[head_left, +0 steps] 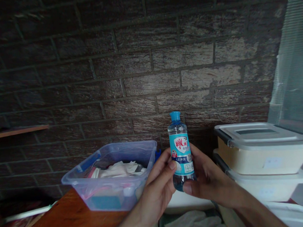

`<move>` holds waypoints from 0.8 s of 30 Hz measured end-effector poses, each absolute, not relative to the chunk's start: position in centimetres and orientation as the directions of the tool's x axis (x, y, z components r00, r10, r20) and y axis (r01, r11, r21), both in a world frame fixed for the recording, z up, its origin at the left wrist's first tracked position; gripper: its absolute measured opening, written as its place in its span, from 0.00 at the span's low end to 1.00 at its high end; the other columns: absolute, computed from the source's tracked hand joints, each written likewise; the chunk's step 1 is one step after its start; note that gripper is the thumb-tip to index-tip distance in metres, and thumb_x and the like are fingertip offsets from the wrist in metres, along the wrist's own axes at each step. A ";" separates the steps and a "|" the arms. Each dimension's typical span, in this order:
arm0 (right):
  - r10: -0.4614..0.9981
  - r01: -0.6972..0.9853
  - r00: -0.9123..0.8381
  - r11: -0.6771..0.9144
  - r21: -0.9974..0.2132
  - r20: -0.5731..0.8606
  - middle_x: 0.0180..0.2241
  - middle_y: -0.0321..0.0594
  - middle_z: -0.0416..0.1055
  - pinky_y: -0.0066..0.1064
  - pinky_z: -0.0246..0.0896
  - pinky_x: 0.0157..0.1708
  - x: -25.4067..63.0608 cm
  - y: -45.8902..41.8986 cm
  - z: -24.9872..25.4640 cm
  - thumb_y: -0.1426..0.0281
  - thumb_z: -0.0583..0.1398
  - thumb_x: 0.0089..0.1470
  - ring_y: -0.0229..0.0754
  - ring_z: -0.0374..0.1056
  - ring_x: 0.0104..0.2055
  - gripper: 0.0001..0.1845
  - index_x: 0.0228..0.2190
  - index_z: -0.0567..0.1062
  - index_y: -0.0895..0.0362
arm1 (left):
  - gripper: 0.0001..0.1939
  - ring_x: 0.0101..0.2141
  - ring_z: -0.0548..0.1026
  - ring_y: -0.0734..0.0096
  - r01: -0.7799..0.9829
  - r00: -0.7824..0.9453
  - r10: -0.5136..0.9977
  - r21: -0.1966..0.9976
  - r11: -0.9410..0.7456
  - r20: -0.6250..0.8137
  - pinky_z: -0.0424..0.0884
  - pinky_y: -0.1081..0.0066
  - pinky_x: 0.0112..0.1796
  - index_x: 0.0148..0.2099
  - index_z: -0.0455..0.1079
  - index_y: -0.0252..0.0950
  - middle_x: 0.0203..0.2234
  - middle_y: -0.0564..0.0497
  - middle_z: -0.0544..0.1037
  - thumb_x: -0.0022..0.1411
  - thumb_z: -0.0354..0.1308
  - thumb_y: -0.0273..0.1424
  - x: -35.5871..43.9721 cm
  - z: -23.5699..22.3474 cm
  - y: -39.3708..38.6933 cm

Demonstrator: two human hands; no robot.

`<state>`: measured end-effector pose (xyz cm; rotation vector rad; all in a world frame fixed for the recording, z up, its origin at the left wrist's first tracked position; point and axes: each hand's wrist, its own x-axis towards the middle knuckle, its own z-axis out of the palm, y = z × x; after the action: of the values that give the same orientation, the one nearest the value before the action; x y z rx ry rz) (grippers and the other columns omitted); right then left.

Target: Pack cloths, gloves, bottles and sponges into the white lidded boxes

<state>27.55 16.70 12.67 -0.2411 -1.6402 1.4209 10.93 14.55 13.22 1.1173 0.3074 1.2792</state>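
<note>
Bottle [181, 151] near upright, cap [175, 116] up, leaning perhaps slightly left.

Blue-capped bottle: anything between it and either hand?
Nothing visible. The left hand has its thumb on the bottle's label; the right hand has its thumb near the base. The plastic bin sits off to the left.

Blue-capped clear bottle [181, 150], nearly upright

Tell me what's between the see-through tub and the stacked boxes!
In the head view, the left hand and right hand hold a blue-capped bottle between the tub and the stacked boxes; a white surface and grey cloth show lower down.
</note>
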 end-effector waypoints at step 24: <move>0.683 -0.431 -0.490 0.350 -0.832 0.542 0.53 0.39 0.74 0.38 0.64 0.57 26.8 17.7 12.6 0.71 0.66 0.60 0.43 0.69 0.55 0.25 0.57 0.71 0.49 | 0.19 0.58 0.73 0.53 -0.620 0.250 0.896 0.772 -0.142 0.366 0.69 0.55 0.58 0.61 0.74 0.44 0.54 0.45 0.79 0.69 0.60 0.28 11.0 13.6 15.2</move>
<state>26.77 17.70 12.59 -0.2331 -1.5874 1.3611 10.97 15.17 13.57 1.0656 0.3381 1.3559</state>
